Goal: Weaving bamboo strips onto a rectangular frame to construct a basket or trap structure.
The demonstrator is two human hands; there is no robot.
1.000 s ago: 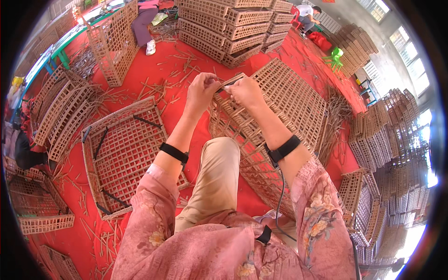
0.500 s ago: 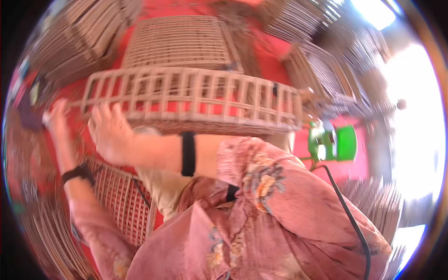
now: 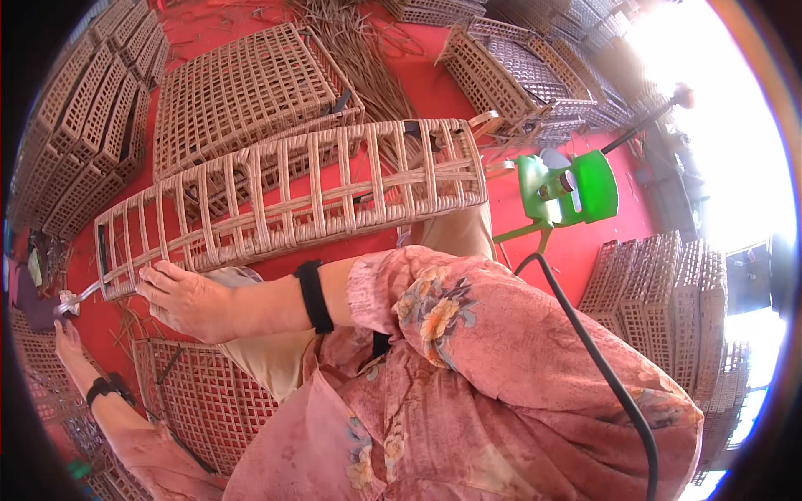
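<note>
Tan woven basket (image 3: pixel 320 225) lies across your legs. Your R hand (image 3: pixel 188 301) is at its near L corner, grip relaxed, fingers loosely bent vs. the rim. Your L hand (image 3: pixel 68 342) is stretched out L, near the end of a pale strip (image 3: pixel 81 297); it's small there, so can't tell if that grip has it. Green chair (image 3: pixel 608 188) stands R of basket w/ a jar (image 3: pixel 557 185) on it.

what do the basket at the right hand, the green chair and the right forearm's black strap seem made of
Basket: probably rattan or similar, matte tan; slender strands cross and wrap one another, though synthetic is possible.
Green chair: likely moulded plastic, smooth, slightly glossy, one even colour.
Black strap: perhaps fabric webbing, matte, bending snugly like something soft.
</note>
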